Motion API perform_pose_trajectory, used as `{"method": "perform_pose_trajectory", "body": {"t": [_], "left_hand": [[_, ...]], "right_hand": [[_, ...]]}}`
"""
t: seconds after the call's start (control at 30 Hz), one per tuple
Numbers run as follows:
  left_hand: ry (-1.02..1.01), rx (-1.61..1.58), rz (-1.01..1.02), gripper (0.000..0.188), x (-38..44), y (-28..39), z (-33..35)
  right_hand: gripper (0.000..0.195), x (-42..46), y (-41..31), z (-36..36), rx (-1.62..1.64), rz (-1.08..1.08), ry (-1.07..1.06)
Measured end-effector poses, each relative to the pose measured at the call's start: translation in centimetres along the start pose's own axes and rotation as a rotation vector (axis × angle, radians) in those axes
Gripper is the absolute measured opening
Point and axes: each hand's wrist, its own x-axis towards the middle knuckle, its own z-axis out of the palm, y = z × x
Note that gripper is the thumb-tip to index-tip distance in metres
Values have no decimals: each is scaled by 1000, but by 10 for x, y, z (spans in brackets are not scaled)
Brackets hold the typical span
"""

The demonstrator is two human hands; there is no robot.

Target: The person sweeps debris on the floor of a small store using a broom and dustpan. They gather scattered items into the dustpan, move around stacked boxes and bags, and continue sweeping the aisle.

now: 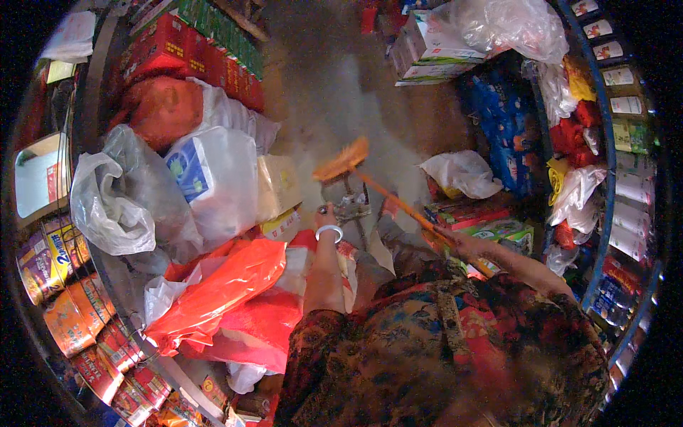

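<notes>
An orange broom (pixel 342 159) slants across the middle, its bristled head beside the raised edge of a grey dustpan (pixel 347 200). My right hand (pixel 460 241) is closed around the orange broom handle on the right. My left hand (pixel 326 214), with a pale bangle at the wrist, is at the left side of the dustpan, shut on what looks like its dark handle, mostly hidden by the fingers. Debris of unclear kind lies in the dustpan, over the grey floor (pixel 341 101).
On the left stand stuffed plastic bags (pixel 229 181), a cardboard box (pixel 277 184), red cartons (pixel 181 53) and red bags (pixel 229 288). To the right are a white bag (pixel 464 173), blue packages (pixel 501 128), cartons (pixel 432 48) and loaded shelves with a blue frame (pixel 611 160).
</notes>
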Motion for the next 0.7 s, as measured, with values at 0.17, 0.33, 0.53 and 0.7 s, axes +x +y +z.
{"method": "perform_pose_trajectory", "body": {"t": [0.17,0.33,0.53,0.7], "left_hand": [[53,-41,-21,46,28,-57,11],[25,-453,-216,31,2,-62,-22],[-91,-620,-331,31,-34,-38,-41],[-141,-364,-188,36,2,-87,7]], "right_hand": [[81,-64,-111,-35,262,223,-145],[77,-16,-113,-66,65,138,-60],[72,143,-108,-78,-153,102,96],[69,131,-33,-29,-565,33,54]]}}
